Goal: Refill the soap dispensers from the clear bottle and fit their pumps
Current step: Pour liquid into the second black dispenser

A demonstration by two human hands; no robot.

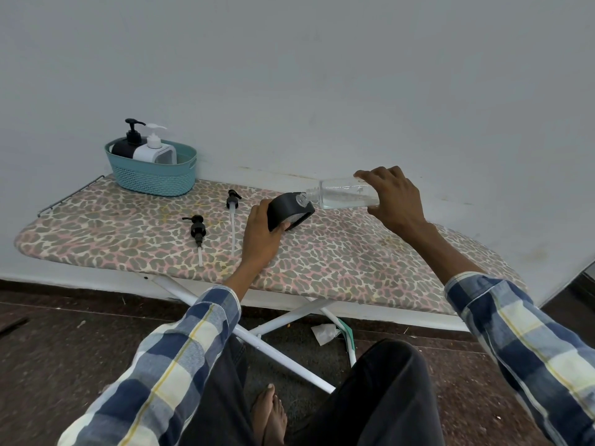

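Note:
My left hand (260, 233) grips a black soap dispenser (285, 209) that stands tilted on the ironing board (128, 233), without a pump. My right hand (391, 196) holds the clear bottle (341, 196) almost level, its open neck at the dispenser's mouth. Clear liquid lies along the bottle's lower side. Two black pumps with clear tubes lie on the board to the left: one (197, 229) nearer me, one (232, 201) farther back.
A teal basket (154, 177) at the board's far left end holds a black dispenser (127, 144) and a white dispenser (153, 149), both with pumps on. A wall runs right behind the board. White board legs, a paper scrap and my bare foot are below.

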